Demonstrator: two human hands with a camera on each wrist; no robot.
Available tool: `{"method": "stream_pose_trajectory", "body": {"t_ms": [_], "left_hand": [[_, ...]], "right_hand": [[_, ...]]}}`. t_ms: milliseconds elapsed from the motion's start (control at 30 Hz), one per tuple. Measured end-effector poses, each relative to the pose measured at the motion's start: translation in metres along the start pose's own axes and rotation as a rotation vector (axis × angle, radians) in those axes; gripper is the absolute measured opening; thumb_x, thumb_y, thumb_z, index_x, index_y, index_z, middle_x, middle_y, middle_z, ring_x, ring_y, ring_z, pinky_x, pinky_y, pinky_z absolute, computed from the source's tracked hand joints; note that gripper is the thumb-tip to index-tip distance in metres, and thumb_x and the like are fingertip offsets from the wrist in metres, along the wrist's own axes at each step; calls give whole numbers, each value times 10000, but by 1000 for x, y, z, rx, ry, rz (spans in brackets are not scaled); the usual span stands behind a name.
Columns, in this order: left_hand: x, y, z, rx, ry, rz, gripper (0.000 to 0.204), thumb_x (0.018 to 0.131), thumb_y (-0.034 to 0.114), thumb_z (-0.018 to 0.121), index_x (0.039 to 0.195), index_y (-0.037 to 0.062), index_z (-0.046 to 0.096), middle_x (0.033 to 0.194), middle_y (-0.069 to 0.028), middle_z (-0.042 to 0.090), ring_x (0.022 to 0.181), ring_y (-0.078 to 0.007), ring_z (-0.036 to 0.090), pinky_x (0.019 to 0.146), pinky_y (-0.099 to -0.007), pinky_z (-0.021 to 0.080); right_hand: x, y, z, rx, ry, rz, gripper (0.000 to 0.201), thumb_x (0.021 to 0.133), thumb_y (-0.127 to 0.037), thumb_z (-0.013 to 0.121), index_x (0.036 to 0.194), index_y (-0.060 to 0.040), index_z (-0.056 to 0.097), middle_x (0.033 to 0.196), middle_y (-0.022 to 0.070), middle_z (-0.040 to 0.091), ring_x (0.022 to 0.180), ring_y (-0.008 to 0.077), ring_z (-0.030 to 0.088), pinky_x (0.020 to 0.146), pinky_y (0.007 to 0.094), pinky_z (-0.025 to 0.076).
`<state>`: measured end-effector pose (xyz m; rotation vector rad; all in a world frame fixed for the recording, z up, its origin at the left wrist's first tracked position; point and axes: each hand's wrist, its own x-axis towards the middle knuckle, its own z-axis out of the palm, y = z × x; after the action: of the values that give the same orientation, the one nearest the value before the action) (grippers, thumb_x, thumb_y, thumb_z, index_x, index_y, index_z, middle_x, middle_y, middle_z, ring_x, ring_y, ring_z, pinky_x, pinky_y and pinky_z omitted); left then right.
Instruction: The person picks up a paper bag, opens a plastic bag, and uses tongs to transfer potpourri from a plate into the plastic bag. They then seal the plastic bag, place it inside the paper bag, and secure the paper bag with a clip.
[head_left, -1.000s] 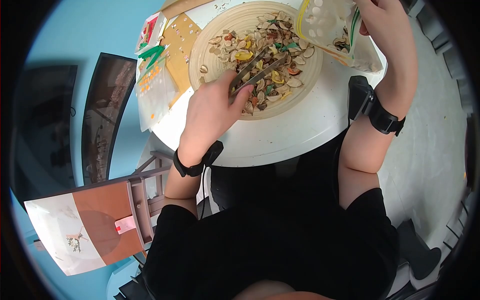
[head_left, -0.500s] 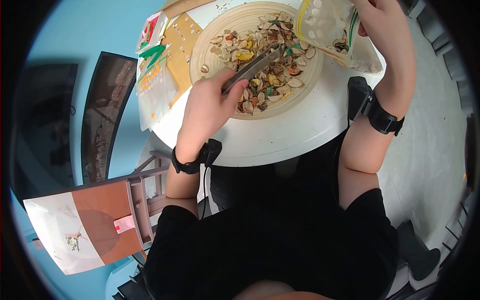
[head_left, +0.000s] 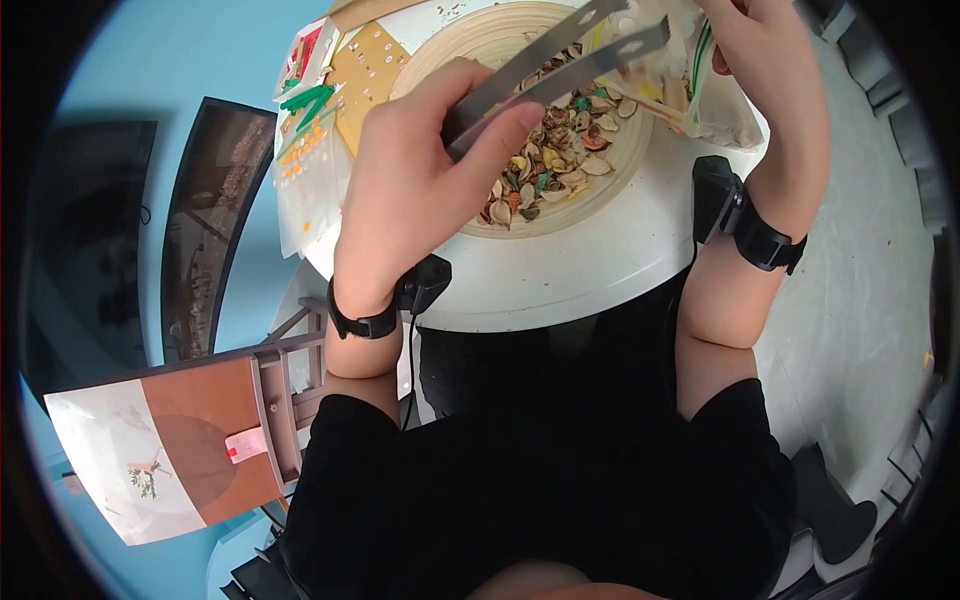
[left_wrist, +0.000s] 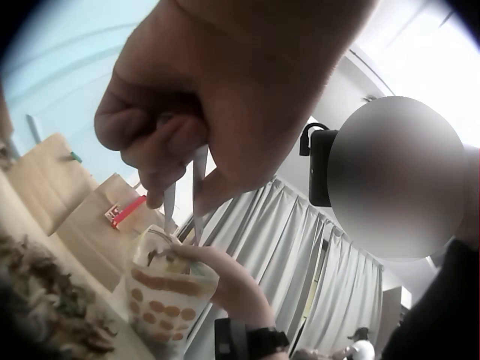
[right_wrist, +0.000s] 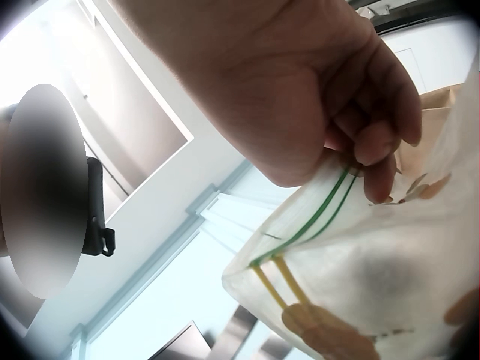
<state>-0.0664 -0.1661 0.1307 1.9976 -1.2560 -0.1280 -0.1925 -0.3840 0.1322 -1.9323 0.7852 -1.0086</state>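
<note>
My left hand (head_left: 405, 185) grips metal tongs (head_left: 572, 77) above the right side of a round wooden plate (head_left: 622, 172). The tongs' two arms stand apart, and their tips reach the mouth of a clear zip bag. A mixed heap of dried petals and pods (head_left: 555, 160) covers much of the plate. With thumb and fingers my right hand (head_left: 775, 70) pinches the bag's rim beside its green zip strip. The zip bag (right_wrist: 352, 277) shows dot prints, a yellow strip and some dried pieces inside. In the left wrist view, the tong arms point down into the bag's opening (left_wrist: 169, 255).
On the white table (head_left: 560, 285), at the left, lie a speckled brown paper bag (head_left: 370, 75), green clips (head_left: 308, 102), a white box (head_left: 318, 50) with red items, and another clear bag (head_left: 315, 190) with orange dots. A wooden stand (head_left: 285, 400) is beside the table.
The tongs closed over the petals, then my left hand raised them up and right to the bag's mouth, where their arms are apart again. My right hand stays at the bag's rim.
</note>
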Motion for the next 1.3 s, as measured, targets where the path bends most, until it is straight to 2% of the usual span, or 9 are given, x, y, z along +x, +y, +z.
{"method": "stream_pose_trajectory", "body": {"t_ms": [100, 200, 300, 533, 633, 933, 1133, 1233, 1300], "left_hand": [[-12, -14, 0, -57, 18, -127, 272, 934, 242, 762, 978, -16, 688, 575, -44, 553, 514, -72, 468, 483, -263, 361], [-30, -31, -6, 141, -35, -239, 288, 931, 254, 760, 957, -20, 676, 563, -74, 548, 495, -118, 468, 491, -285, 379], [-45, -41, -3, 220, -219, -364, 248, 952, 220, 745, 1004, -14, 679, 677, -20, 630, 604, -61, 441, 540, -263, 337], [-52, -44, 10, 366, -169, -211, 316, 937, 258, 744, 1023, -32, 651, 677, -205, 634, 539, -304, 536, 563, -357, 451], [-51, -50, 17, 382, -157, -147, 282, 925, 293, 730, 981, 24, 666, 678, -192, 665, 662, -403, 674, 591, -451, 520], [-36, -47, 17, 314, -175, -192, 229, 934, 250, 724, 969, 28, 682, 646, -188, 645, 633, -400, 657, 582, -437, 506], [-30, -48, -3, 243, -76, -181, 211, 946, 224, 745, 961, 17, 706, 574, -89, 560, 471, -177, 466, 482, -319, 377], [-18, -31, -16, 86, 50, -76, 212, 950, 217, 750, 974, 11, 706, 573, -36, 541, 499, -89, 391, 468, -280, 320], [-8, -13, -17, 39, 48, -28, 230, 946, 213, 759, 988, -5, 700, 647, -13, 585, 561, -67, 450, 513, -252, 347]], "right_hand": [[-5, 0, 3, -65, 73, -61, 328, 972, -177, 612, 813, 97, 698, 601, 49, 600, 519, 119, 558, 497, 301, 441], [-6, 2, 3, -100, 108, -95, 326, 972, -178, 614, 814, 93, 700, 602, 48, 601, 517, 120, 560, 498, 300, 441], [-2, 2, -3, -32, 41, -29, 327, 972, -181, 617, 814, 93, 700, 606, 49, 606, 518, 122, 564, 499, 300, 443], [-12, -5, 6, -99, 113, -91, 326, 972, -184, 623, 817, 92, 699, 614, 52, 613, 527, 123, 571, 500, 302, 449], [-10, -4, 7, -82, 102, -66, 325, 972, -186, 623, 826, 93, 701, 619, 53, 617, 528, 124, 571, 500, 301, 450], [2, 5, -3, -11, 12, -3, 324, 969, -191, 627, 818, 85, 702, 611, 48, 611, 520, 124, 572, 490, 297, 447], [-5, 3, 5, -93, 110, -73, 324, 968, -189, 625, 816, 86, 703, 606, 47, 610, 517, 125, 573, 489, 296, 448], [-5, -4, 3, -73, 67, -17, 323, 968, -188, 625, 824, 91, 704, 605, 48, 609, 518, 125, 571, 491, 299, 448], [-8, -3, 8, -84, 67, -68, 323, 969, -188, 625, 832, 93, 706, 605, 47, 607, 519, 124, 569, 491, 301, 447]]}}
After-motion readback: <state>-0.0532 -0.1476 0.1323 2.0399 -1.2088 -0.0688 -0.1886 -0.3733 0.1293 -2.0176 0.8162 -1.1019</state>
